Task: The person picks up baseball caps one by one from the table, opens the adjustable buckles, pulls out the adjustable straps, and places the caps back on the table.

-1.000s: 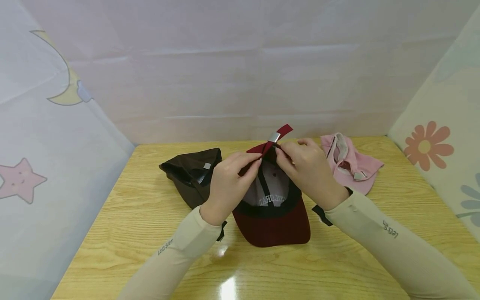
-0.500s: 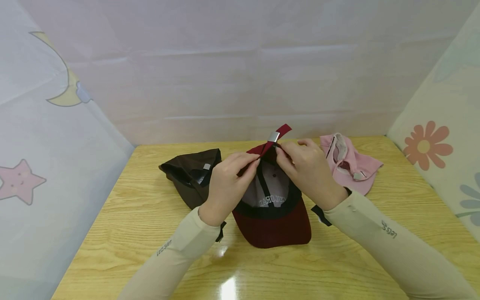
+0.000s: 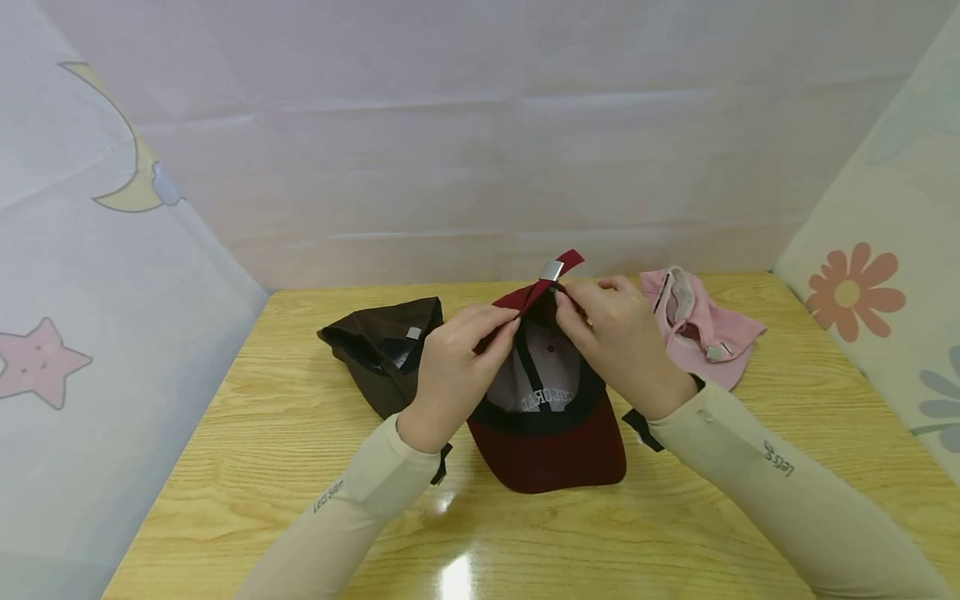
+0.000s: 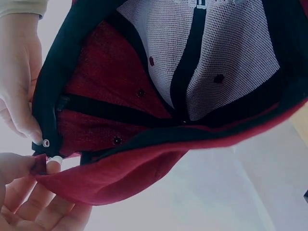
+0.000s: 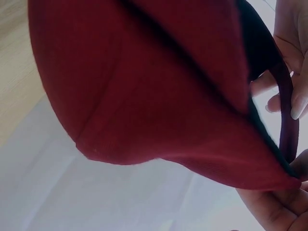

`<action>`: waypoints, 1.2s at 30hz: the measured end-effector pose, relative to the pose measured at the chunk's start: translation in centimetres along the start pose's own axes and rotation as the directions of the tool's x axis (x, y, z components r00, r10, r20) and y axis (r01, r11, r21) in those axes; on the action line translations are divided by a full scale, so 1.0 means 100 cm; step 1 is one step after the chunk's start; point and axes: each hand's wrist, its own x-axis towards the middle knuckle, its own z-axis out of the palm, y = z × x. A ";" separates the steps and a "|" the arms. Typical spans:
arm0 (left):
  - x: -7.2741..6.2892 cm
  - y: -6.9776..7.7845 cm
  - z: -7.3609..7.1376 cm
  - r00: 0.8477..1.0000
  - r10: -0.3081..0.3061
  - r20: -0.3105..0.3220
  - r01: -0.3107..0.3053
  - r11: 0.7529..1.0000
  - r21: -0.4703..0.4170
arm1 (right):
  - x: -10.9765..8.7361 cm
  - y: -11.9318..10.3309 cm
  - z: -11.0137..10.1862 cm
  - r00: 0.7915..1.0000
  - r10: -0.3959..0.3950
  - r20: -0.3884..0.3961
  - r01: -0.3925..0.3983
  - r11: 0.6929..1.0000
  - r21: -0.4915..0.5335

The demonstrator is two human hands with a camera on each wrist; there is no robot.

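A dark red baseball cap (image 3: 558, 458) hangs between my hands, brim towards me and its inside showing white mesh with dark tape. My left hand (image 3: 459, 362) pinches the back edge of the cap where its red strap (image 3: 536, 293) begins. On the other side of the back opening, my right hand (image 3: 618, 337) pinches the cap right below the silver buckle (image 3: 551, 270). The strap's loose end sticks up past the buckle. In the left wrist view the cap's mesh lining (image 4: 211, 72) faces the camera; the right wrist view is mostly the red crown (image 5: 144, 96).
A dark brown cap (image 3: 382, 342) lies on the wooden table (image 3: 300, 500) behind my left hand. To the right, past my right hand, lies a pink cap (image 3: 708, 329). Printed cloth (image 3: 480, 167) walls the table's back and sides.
The red cap's brim has shifted slightly to the right, and the buckle sits a little higher and further right. Both hands keep their pinch, the right fingers moving a little.
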 end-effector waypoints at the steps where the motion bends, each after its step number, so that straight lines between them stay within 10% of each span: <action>1: 0.000 0.000 0.000 1.000 0.001 -0.001 -0.001 1.000 0.001 | 0.000 0.000 0.000 1.000 -0.001 0.000 0.001 1.000 0.002; 36: -0.001 -0.001 0.002 1.000 -0.014 -0.001 0.014 0.999 0.030 | 0.000 -0.001 -0.001 1.000 0.016 -0.009 -0.016 1.000 -0.002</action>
